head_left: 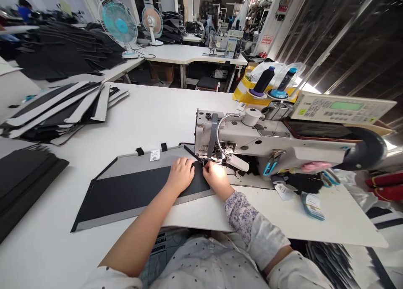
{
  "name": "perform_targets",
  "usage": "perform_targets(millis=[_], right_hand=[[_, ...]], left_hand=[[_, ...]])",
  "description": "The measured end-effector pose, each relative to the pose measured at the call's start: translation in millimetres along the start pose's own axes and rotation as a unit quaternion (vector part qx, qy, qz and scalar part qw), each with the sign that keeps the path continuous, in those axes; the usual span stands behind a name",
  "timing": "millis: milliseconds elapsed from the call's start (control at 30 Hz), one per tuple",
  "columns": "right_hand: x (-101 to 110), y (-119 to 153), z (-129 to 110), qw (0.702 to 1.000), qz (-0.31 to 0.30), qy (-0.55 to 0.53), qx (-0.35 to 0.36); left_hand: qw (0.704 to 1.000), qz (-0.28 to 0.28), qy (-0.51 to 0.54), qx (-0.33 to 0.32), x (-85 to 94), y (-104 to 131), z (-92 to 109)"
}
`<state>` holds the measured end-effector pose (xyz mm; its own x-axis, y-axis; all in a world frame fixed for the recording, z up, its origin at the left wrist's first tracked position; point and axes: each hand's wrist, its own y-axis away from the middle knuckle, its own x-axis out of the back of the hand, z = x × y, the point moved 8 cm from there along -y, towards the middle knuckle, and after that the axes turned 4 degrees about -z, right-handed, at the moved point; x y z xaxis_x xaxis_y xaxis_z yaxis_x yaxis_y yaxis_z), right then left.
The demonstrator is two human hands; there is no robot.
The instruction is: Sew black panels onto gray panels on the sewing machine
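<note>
A grey and black fabric panel (pixel 132 188) lies flat on the white table, its right edge under the head of a sewing machine (pixel 245 134). My left hand (pixel 181 173) rests on the panel with fingers stretched out, just left of the needle area. Close to the presser foot, my right hand (pixel 217 176) pinches the panel's right edge. A narrow black strip (pixel 192 151) slants across the panel's top corner toward the needle. The panel's far edge carries a white label (pixel 155 155) and two small black tabs. The needle itself is hidden.
Stacked black and grey pieces (pixel 63 108) and a dark pile (pixel 28 180) lie at left. Thread cones (pixel 264 81) and a control panel (pixel 343 106) stand by the machine. Scissors (pixel 329 178) and a label bundle (pixel 313 206) lie right. Behind are fans (pixel 119 24) and another machine.
</note>
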<state>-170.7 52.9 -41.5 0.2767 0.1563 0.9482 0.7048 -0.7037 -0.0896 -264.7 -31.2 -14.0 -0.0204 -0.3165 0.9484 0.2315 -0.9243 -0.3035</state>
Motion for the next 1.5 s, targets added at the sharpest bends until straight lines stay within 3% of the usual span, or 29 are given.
perform_targets(millis=[167, 500, 667, 800, 1033, 1233, 1500], right_hand=[[-3.1, 5.4, -10.3, 0.996, 0.036, 0.047, 0.065], [4.2, 9.3, -21.3, 0.996, 0.024, 0.002, 0.091], [13.6, 39.8, -9.9, 0.983, -0.009, -0.053, 0.175], [7.7, 61.4, -3.4, 0.976, -0.037, 0.018, 0.211], [-8.3, 48.3, -23.8, 0.972, -0.053, 0.029, 0.225], [-11.1, 48.8, -23.8, 0.971, -0.075, 0.028, 0.223], [-8.8, 43.0, -27.4, 0.971, -0.088, 0.008, 0.221]], left_hand=[[0.997, -0.022, 0.025, -0.073, -5.0, 0.2, 19.7], [0.995, -0.036, 0.069, -0.07, -5.1, -4.5, 16.1], [0.994, -0.048, 0.075, -0.066, -8.4, -2.4, 16.6], [0.993, -0.045, 0.086, -0.068, -8.6, -2.6, 15.5], [0.999, 0.018, 0.038, 0.018, -9.4, -16.3, -2.8], [0.999, -0.013, 0.03, 0.038, -16.3, -41.2, -19.9], [0.989, -0.043, 0.128, 0.058, -29.5, -83.4, -46.1]])
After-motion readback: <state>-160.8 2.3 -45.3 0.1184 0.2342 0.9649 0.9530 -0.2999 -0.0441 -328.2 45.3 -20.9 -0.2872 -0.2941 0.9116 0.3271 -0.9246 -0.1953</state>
